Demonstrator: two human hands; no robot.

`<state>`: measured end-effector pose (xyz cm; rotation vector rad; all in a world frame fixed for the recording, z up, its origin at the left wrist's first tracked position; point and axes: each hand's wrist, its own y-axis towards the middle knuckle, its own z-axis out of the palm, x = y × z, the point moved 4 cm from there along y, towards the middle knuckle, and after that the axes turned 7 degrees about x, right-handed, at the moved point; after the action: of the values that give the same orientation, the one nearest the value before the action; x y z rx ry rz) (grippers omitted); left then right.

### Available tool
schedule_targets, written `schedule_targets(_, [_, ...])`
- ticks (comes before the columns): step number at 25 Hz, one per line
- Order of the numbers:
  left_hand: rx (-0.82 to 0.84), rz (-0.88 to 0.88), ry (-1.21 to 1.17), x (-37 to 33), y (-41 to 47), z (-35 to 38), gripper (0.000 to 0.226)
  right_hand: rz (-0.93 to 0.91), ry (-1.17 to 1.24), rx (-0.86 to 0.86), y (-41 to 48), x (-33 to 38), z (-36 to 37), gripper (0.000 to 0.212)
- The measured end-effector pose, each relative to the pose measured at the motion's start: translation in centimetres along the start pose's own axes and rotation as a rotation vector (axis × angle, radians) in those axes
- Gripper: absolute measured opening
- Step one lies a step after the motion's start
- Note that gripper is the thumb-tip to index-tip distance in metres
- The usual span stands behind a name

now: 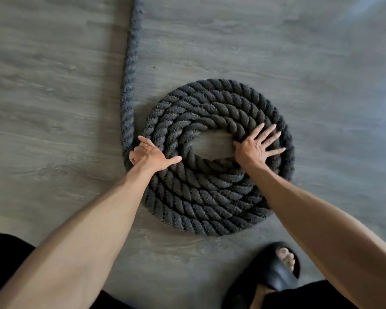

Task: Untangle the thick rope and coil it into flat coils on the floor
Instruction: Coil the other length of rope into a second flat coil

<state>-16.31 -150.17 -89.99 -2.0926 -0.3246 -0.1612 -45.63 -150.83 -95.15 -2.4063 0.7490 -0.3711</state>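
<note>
No legible txt, labels, brands, nos. or signs on rope, floor or sandal.

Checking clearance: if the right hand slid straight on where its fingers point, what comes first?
The right hand would likely cross outer turns of the thick dark twisted rope coil, then grey wood-look floor.

Grey wood-grain plank floor; paler light sheen toward upper right corner.
</note>
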Motion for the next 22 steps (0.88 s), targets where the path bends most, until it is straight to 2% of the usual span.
schedule_targets(3, [0.003, -0.022, -0.034, -1.2, -0.4, -0.3, 0.149, -0.062, -0.028, 0.047, 2.1, 0.8, -1.6, 0.105])
schedule_targets(10, [0.063, -0.139, -0.214, -7.0, -1.1, -2.6, 0.146, -0.343, -0.214, 0.089, 10.6, 5.4, -8.9, 0.101])
schedule_targets(13, [0.152, -0.201, -0.276, -8.5, 1.1, -3.6, 0.148, -0.432, -0.266, 0.111, 14.0, 7.5, -11.6, 0.102])
schedule_targets(15, [0.243, -0.175, -0.172, -8.6, 2.7, -4.6, 0.138, -0.469, -0.277, 0.113, 14.6, 8.3, -12.8, 0.105])
schedule_targets(17, [0.141, -0.101, -0.074, -8.4, 4.0, -7.7, 0.109, -0.345, -0.18, 0.079, 13.5, 7.1, -12.6, 0.11])
schedule_targets(19, [-0.126, -0.051, -0.076, -8.4, 5.1, -12.7, 0.098, -0.116, 0.028, 0.087, 11.0, 4.4, -10.9, 0.116])
schedule_targets(21, [-0.327, 0.05, -0.027, -9.8, 7.1, -18.0, 0.113, 0.018, 0.155, 0.113, 9.0, 2.5, -9.0, 0.112])
schedule_targets(22, [-0.329, 0.126, 0.007, -11.0, 8.2, -20.2, 0.124, 0.054, 0.174, 0.111, 8.9, 2.1, -8.5, 0.109])
